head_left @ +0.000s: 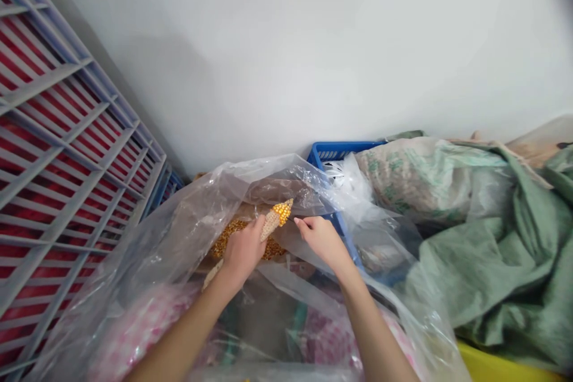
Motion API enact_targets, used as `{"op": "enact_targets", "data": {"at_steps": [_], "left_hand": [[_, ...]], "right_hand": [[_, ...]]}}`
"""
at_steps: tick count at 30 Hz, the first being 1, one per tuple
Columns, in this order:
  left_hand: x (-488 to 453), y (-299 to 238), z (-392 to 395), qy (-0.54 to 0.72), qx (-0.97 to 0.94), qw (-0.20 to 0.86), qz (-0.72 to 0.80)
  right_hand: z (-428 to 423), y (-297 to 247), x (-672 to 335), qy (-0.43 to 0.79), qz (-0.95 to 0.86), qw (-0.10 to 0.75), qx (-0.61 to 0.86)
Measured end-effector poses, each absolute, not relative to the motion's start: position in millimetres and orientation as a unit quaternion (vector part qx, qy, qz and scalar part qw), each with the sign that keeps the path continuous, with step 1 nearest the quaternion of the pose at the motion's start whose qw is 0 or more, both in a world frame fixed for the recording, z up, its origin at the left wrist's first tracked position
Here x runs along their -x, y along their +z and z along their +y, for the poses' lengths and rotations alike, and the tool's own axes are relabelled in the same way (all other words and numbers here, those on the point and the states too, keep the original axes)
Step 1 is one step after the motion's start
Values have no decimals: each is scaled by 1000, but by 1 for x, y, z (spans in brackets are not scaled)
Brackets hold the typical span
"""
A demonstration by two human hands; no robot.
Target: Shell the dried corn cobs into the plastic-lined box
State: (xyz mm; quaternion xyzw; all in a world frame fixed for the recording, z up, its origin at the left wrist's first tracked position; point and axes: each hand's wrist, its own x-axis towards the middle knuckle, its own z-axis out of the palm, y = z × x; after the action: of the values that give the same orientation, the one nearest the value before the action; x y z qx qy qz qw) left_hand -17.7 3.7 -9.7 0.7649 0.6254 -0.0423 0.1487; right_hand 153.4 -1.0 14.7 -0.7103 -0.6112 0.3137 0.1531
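Note:
My left hand (pixel 244 250) is closed around a corn cob (pixel 271 224), tilted with its tip up to the right. Most of the cob is stripped bare; a patch of yellow kernels (pixel 283 212) is left near the tip. Just right of that tip, my right hand (pixel 323 237) is closed, with a thin dark thing (pixel 293 219) showing at its fingertips; the rest of it is hidden. Beneath my left hand lie loose corn kernels (pixel 228 237), inside a large clear plastic bag (pixel 165 239) spread open around both arms.
A stack of grey slatted crates (pixel 80 125) with red behind the slats rises at left. Right of the bag stand a blue basket (pixel 317 152), a filled sack (pixel 430 173) and crumpled green cloth (pixel 487 262). A white wall (pixel 286 54) closes off the back.

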Motion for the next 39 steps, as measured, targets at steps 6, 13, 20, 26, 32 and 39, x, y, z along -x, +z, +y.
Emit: {"op": "enact_targets", "data": {"at_steps": [6,13,20,26,32,39], "left_hand": [[12,-11,4,-40,-762,147,629],[13,-12,4,-21,-770,136,624],[10,-11,2,-51,-761,147,630],[8,-21,1,-63,-783,154,599],[12,-34,0,-64,-756,183,626],[26,-21,0,34,-705,345,618]], "right_hand": [[-1,15,-156,306,-607,149,718],[-1,14,-158,324,-601,162,712],[-1,15,-159,336,-596,156,712],[0,2,-154,321,-585,92,739],[-2,-18,-131,186,-656,50,729],[-2,0,-141,157,-734,85,655]]}}
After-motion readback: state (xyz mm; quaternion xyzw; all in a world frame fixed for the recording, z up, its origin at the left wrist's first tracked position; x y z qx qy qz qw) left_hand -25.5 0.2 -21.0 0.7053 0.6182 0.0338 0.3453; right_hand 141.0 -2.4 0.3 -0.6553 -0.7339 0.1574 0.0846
